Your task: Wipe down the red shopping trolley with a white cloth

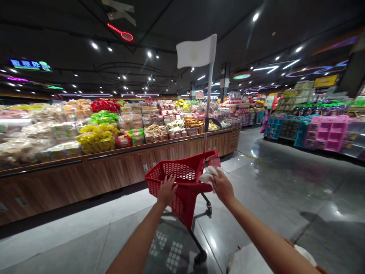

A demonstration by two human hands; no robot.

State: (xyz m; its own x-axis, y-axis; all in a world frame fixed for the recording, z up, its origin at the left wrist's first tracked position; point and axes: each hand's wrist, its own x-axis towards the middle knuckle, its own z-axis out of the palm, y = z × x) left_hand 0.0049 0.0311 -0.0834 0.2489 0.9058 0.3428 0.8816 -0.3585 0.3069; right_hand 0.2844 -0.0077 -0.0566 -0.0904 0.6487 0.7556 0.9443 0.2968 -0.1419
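Head view: left hand [167, 191], fingers [171, 182] slightly spread and draped over the rim of a red plastic shopping cart [182, 182]; whether they grip or only rest cannot be told. Right hand [222, 186], fingers closed on a crumpled white cloth [209, 176], pressed to the cart's red handle [207, 161], apparently pinned there so it stays bunched; paper or fabric is hard to tell. Both forearms reach in from the bottom edge, the cart between them. Cart stands on grey floor tiles [245, 167], its lower frame and rear caster [200, 258] showing through the mesh and below the basket; the other wheels are cut off or hidden. A white item [245, 260] is cut off at the lower edge. A thin pole [208, 110] rises from the cart to a white flag [196, 51], likely for visibility. Beyond: wood-panelled counter [114, 167] heaped with bagged snacks [97, 139], seemingly piled for reach; contents and labels too small to read. Far right: pink crates [327, 133] and blue crates [274, 127]. Overhead: a neon sign [30, 64], its lettering unclear
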